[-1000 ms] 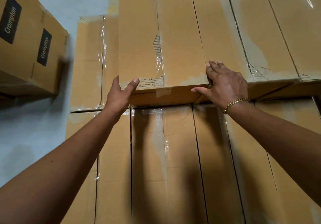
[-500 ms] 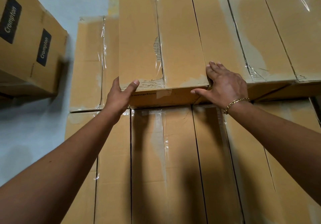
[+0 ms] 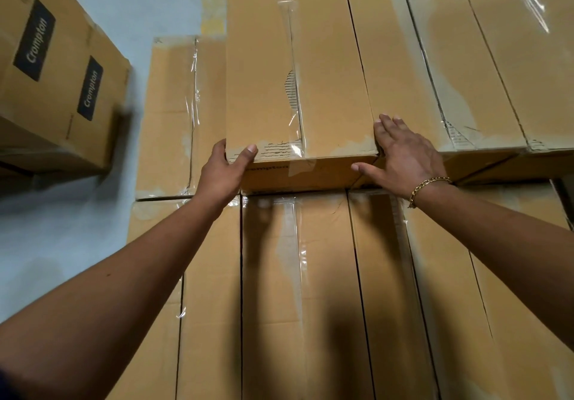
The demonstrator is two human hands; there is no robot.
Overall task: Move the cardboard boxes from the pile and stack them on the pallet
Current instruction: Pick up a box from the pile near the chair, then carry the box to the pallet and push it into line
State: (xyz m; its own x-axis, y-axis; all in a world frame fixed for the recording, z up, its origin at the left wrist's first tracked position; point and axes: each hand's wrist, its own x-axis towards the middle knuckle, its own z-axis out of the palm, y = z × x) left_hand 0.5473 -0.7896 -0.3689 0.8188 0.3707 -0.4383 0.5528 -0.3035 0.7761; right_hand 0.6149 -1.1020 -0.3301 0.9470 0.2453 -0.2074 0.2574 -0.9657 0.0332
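A long brown cardboard box (image 3: 310, 73) with clear tape down its middle lies on top of a lower layer of boxes (image 3: 298, 291). My left hand (image 3: 223, 173) grips its near left corner, thumb on the top face. At its near right corner rests my right hand (image 3: 403, 157), which wears a gold chain; its fingers lie in the gap to the neighbouring box (image 3: 435, 67) and its thumb presses the front face. No pallet is in view.
More taped boxes (image 3: 534, 58) lie side by side to the right on the same layer. A lower box (image 3: 174, 114) sits to the left. A separate stack printed "Crompton" (image 3: 52, 67) stands at far left, across a strip of pale floor (image 3: 62, 244).
The held box and both hands have shifted very slightly toward me; the grip is unchanged.
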